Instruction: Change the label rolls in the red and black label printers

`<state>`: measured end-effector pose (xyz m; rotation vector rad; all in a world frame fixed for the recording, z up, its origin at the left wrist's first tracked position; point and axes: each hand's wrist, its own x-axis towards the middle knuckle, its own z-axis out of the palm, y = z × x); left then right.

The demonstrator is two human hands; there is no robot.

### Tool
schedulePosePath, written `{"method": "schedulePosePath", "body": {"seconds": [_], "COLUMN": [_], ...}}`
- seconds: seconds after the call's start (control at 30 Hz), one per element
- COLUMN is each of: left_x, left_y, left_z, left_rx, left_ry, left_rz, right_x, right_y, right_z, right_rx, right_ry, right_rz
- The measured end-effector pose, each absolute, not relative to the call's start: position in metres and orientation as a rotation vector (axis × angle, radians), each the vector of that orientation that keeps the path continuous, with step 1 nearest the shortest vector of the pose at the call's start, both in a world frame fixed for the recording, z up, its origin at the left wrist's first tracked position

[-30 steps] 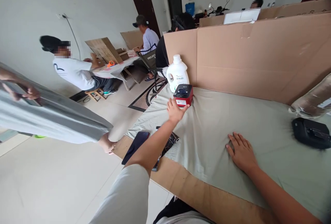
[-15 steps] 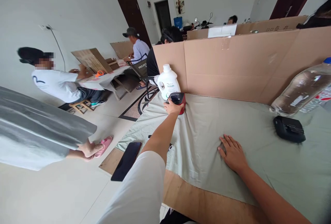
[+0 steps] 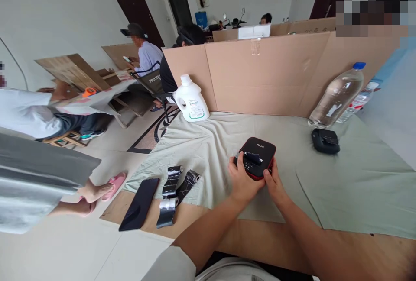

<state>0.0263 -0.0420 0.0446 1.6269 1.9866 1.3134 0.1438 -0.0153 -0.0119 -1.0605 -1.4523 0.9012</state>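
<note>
Both my hands hold a small black-and-red device (image 3: 260, 151), which looks like a portable label printer, at the middle of the cloth. My left hand (image 3: 242, 179) grips its left side and near edge, fingers on the top. Round its right near corner, my right hand (image 3: 276, 181) is closed. A short dark strip (image 3: 252, 158) lies across its top face. Left of my hands are several dark rolls: one roll (image 3: 172, 181), a second roll (image 3: 188, 185) and a nearer roll (image 3: 167, 211), each partly unrolled. A dark phone or tablet (image 3: 139, 205) lies beside them.
A white detergent jug (image 3: 191, 101) stands at the back left, before a cardboard screen (image 3: 260, 77). On the right are a large water bottle (image 3: 338, 95), a smaller bottle (image 3: 357, 101) and a black device (image 3: 325, 141). People sit or stand around; one in pink sandals (image 3: 115, 185) is left.
My left hand has brought the black-and-red device from beside the jug to the middle, and my right hand has closed on it. The view has turned right; a person appears at right.
</note>
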Motion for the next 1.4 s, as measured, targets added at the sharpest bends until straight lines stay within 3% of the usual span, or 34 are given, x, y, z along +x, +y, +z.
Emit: {"method": "schedulePosePath", "body": {"seconds": [0.43, 0.57, 0.77, 0.97, 1.4], "left_x": [0.023, 0.007, -0.02, -0.027, -0.013], "left_y": [-0.095, -0.09, -0.044, -0.009, -0.008], "left_z": [0.021, 0.014, 0.012, 0.02, 0.027], "left_rx": [1.824, 1.87, 1.41, 1.282, 1.288], "left_ry": [1.769, 1.568, 1.303, 0.959, 1.034], "left_rz": [1.205, 1.294, 1.39, 1.161, 1.166], "right_x": [0.169, 0.176, 0.174, 0.16, 0.151], "right_y": [-0.04, -0.042, -0.042, -0.046, -0.05], "right_z": [0.003, 0.001, 0.017, 0.015, 0.004], "right_rx": [-1.192, -1.222, -1.011, -1.052, -1.072], "right_ry": [-1.277, -1.443, -1.735, -1.648, -1.516], "right_rz": [1.183, 0.903, 0.413, 0.295, 0.339]}}
